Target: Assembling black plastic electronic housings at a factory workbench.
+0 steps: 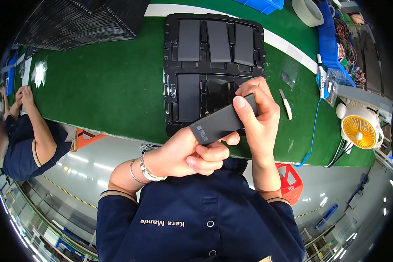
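Observation:
A flat black rectangular device [220, 125], with small pale print near one end, is held tilted between my two hands. My left hand [185, 153] is closed round its lower-left end, the fingers curled under. At the upper-right end, my right hand [261, 114] grips it with the thumb on top. Both hands are over the near part of a black moulded tray [167, 65]. Three similar dark pieces, one of them a middle piece [218, 41], fill its far row. Another dark piece [188, 98] lies in the near-left pocket; the near-middle pocket shows bare plastic, and my right hand partly hides the near-right one.
A tall stack of black trays [83, 26] stands far left on the green table [105, 83]. To the right are a white-handled knife [287, 108], a clear bag [290, 72], a blue coiled cord [305, 159] and a yellow fan [359, 131]. A co-worker [35, 139] sits at left.

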The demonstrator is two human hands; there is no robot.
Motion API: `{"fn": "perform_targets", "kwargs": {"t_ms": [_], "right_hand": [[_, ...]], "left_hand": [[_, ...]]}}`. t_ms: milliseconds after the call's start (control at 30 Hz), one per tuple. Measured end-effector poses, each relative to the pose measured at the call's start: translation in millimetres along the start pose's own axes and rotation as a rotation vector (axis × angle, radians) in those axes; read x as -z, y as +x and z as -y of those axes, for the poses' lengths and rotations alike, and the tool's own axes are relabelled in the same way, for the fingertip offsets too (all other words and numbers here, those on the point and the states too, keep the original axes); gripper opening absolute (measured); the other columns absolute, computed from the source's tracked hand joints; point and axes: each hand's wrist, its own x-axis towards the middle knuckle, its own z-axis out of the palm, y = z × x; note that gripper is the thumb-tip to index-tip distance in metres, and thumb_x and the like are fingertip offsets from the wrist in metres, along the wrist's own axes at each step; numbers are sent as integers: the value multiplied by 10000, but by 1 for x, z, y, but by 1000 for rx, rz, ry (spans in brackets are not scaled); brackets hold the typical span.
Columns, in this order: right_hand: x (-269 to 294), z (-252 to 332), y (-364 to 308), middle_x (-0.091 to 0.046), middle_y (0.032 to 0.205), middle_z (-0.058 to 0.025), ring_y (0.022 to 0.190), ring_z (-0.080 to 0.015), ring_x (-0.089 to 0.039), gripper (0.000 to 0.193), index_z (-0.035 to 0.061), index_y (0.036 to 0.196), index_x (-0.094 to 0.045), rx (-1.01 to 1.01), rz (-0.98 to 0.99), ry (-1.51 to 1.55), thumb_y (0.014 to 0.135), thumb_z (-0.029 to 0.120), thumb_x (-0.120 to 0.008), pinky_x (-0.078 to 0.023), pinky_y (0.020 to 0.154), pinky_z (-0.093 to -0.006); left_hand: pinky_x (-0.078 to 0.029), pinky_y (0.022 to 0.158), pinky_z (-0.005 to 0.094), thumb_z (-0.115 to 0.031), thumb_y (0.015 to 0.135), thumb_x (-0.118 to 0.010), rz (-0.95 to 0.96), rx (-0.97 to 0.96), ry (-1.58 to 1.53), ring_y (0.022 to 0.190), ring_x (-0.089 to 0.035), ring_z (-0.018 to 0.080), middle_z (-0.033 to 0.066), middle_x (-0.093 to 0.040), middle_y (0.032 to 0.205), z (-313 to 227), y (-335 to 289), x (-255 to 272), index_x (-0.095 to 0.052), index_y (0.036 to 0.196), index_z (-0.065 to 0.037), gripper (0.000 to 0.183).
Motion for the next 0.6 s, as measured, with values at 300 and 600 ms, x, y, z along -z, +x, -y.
{"fn": "perform_targets", "kwargs": {"t_ms": [300,600], "right_hand": [[5,15,11,-636,916,-67,827,-155,-603,354,37,1268,-626,-60,246,129,921,109,-632,-496,771,-278],[14,-16,47,-646,769,-81,671,-129,-590,218,49,1103,-624,-105,246,-214,892,56,-676,-482,625,-302]], "left_hand": [[-485,582,373,-259,959,-635,-693,-621,1876,627,-611,258,101,-611,771,-7,-18,-5,-524,1108,-42,286],[-450,1004,449,-188,730,-797,-671,-684,2580,1230,-536,308,75,-607,1220,-40,-41,7,-604,1089,-77,422]]}}
